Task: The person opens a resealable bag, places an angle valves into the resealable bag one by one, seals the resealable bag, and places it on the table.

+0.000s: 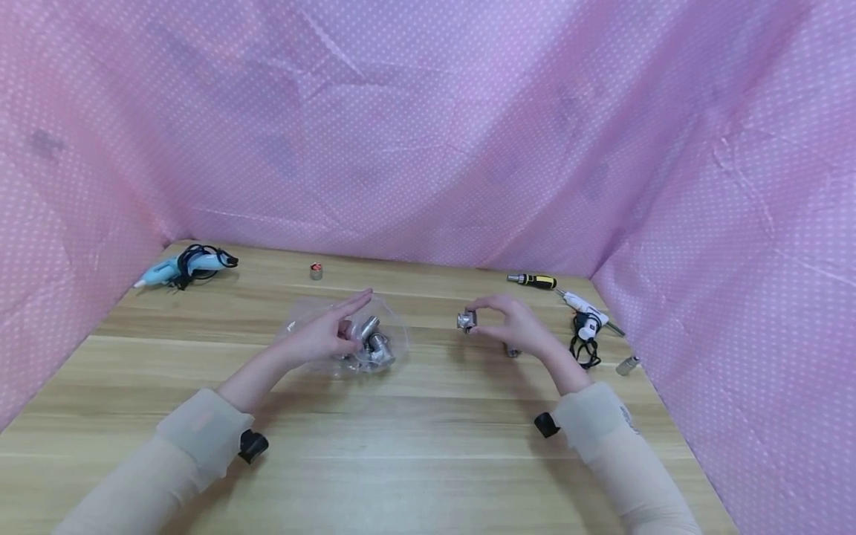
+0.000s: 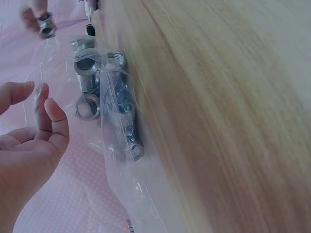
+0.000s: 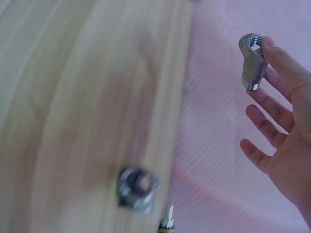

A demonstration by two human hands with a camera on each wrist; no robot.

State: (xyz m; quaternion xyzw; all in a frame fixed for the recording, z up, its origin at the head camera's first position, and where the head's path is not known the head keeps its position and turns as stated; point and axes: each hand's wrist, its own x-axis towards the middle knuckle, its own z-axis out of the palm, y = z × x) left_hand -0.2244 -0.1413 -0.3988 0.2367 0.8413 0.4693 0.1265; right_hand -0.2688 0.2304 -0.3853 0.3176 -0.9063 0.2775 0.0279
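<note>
My left hand [image 1: 321,339] pinches the edge of a clear plastic bag [image 2: 53,63] between thumb and finger. Several silvery threaded pipe fittings [image 2: 87,70] lie inside the bag, some partly hidden by folds of plastic. To the right, my right hand [image 1: 520,324] holds a short metal pipe fitting [image 3: 253,63] above the table, gripped between thumb and fingertips. Its threaded opening shows in the right wrist view, and the other fingers are spread apart. Another metal fitting [image 3: 137,188] stands on the table below that hand, blurred.
The wooden table [image 1: 401,461] is bordered by pink dotted cloth [image 1: 401,148]. A blue corded tool [image 1: 190,266] lies at the back left, near a small jar-like item [image 1: 316,271]. At right are a yellow-black screwdriver [image 1: 537,281], a white glue gun [image 1: 585,308] and a metal cylinder [image 1: 628,365].
</note>
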